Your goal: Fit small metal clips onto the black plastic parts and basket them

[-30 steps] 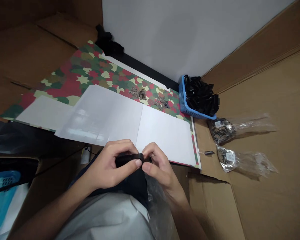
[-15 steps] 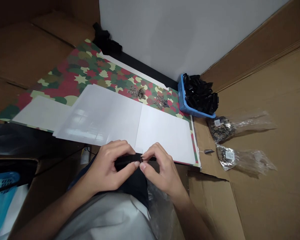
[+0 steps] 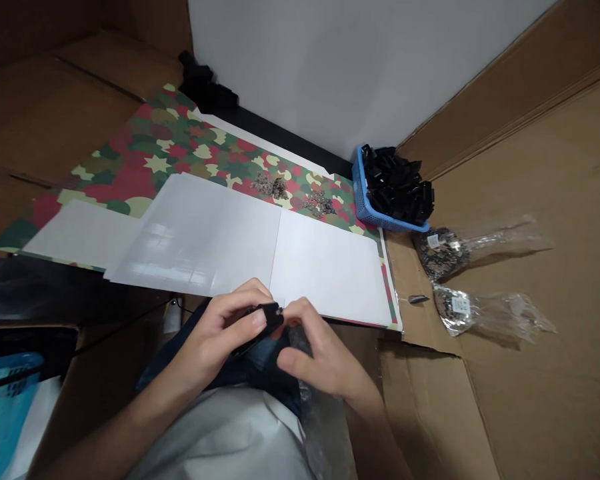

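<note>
My left hand (image 3: 219,333) is closed around a black plastic piece (image 3: 272,317), thumb on top and fingers behind it. A tiny metal bit shows at the piece's right end. My right hand (image 3: 323,353) has its thumb and index finger spread apart, with the index fingertip against or just beside that end. Whether it touches cannot be made out. Both hands are above my lap, at the near edge of the white sheets (image 3: 330,267). On the patterned table cover (image 3: 130,175) lie two small heaps of metal parts (image 3: 320,204).
A blue basket (image 3: 393,223) full of black pieces stands at the table's back right corner. Two clear bags of small metal parts (image 3: 443,253) lie on cardboard at the right. Black objects (image 3: 205,87) are at the back left; another blue basket (image 3: 5,400) is low on the left.
My right thumb has come away from the piece's end, and that hand has opened. My left hand has tilted the black piece, its right end now higher.
</note>
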`<state>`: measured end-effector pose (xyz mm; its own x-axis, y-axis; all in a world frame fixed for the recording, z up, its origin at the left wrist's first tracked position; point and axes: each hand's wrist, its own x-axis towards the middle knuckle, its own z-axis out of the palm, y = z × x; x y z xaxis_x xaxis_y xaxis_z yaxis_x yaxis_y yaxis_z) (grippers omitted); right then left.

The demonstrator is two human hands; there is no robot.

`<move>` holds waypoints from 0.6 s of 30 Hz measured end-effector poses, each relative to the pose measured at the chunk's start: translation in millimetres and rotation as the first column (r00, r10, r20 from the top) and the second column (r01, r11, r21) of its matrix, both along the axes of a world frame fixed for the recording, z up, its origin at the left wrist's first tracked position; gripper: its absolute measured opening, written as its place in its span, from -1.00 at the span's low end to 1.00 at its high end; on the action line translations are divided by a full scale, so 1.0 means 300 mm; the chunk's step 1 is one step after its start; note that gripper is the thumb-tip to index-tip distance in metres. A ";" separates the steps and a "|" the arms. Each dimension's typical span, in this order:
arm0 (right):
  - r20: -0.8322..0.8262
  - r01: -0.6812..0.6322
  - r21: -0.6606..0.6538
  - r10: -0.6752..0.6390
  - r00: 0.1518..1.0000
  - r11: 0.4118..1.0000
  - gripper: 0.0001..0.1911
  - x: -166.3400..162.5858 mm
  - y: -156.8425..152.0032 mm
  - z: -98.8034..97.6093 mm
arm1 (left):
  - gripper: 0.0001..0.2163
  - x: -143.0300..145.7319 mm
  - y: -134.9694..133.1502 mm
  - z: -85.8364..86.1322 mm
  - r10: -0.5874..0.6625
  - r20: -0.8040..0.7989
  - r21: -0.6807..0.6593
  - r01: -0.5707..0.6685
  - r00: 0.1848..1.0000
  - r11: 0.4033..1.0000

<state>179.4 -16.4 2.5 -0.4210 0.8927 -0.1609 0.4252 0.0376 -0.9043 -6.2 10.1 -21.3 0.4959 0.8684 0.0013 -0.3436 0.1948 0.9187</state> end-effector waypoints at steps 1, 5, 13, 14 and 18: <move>-0.030 -0.001 -0.021 0.001 1.000 1.000 -0.64 -0.018 -0.007 -0.015 | -0.77 0.006 -0.005 -0.002 0.011 0.027 0.009 -0.011 1.000 1.000; -0.243 0.117 -0.034 -0.121 0.962 0.993 -0.59 -0.089 -0.028 -0.070 | -0.80 0.015 -0.027 -0.001 0.003 0.111 0.029 -0.006 0.994 1.000; -0.487 0.162 -0.091 -0.186 0.854 0.983 -0.70 -0.116 -0.065 -0.080 | -0.70 -0.005 -0.028 0.041 -0.038 0.211 -0.052 0.050 0.977 0.997; -0.472 0.184 -0.057 -0.189 0.861 0.981 -0.71 -0.113 -0.069 -0.079 | -0.68 -0.006 -0.024 0.048 -0.041 0.236 -0.061 0.057 0.971 0.997; -0.419 0.248 0.130 -0.174 0.891 0.960 -0.72 -0.106 -0.080 -0.080 | -0.77 0.001 -0.012 0.068 -0.070 0.229 -0.122 0.100 0.971 0.987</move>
<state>147.7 -40.5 -21.4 -0.2145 0.9654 0.1480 0.0447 0.1611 -0.9859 -5.8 6.5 -0.9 0.5682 0.8228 0.0092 -0.5142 0.3463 0.7846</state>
